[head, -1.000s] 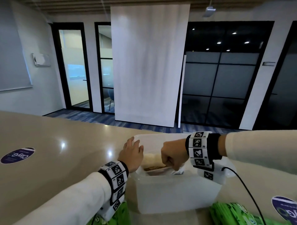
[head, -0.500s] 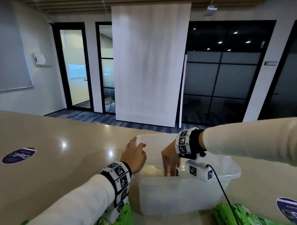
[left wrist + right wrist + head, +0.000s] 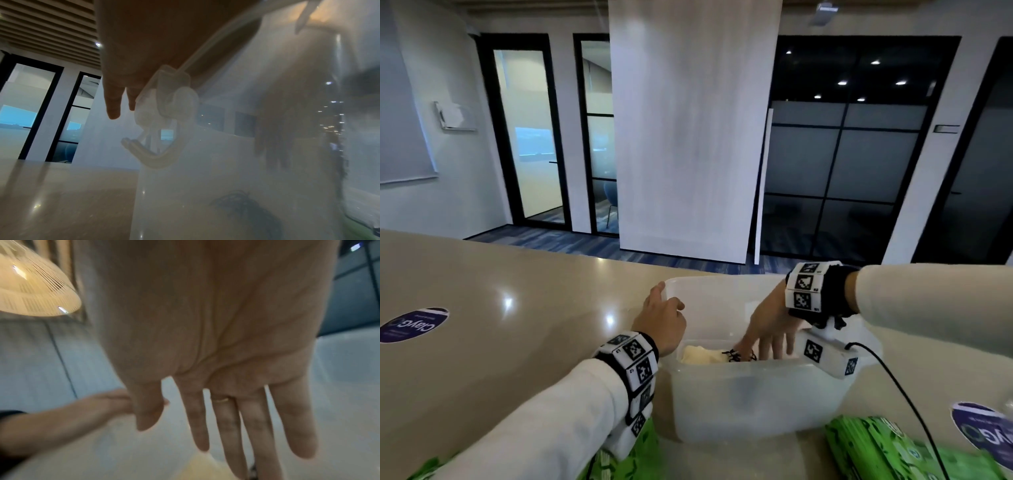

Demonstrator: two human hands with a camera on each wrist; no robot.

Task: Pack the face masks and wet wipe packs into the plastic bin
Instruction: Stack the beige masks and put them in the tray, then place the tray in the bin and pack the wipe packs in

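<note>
A translucent plastic bin (image 3: 756, 404) stands on the table before me. Inside lie cream face masks (image 3: 702, 354) with black ear loops (image 3: 736, 356). My right hand (image 3: 767, 346) reaches down into the bin with straight, spread fingers (image 3: 226, 418), its tips just over a mask (image 3: 197, 467), holding nothing. My left hand (image 3: 662, 317) grips the bin's left rim, thumb inside and fingers (image 3: 113, 105) outside the wall (image 3: 205, 178). Green wet wipe packs lie at the near edge, right (image 3: 887, 448) and left (image 3: 640, 455) of the bin.
The beige table (image 3: 500, 325) carries round purple stickers at far left (image 3: 412, 323) and near right (image 3: 986, 431). A black cable (image 3: 900, 387) runs from my right wrist camera across the wipe packs. Beyond the table's far edge is an office floor.
My right hand was a fist above the bin, then sank into it, and its fingers have now straightened. The left hand stayed on the rim.
</note>
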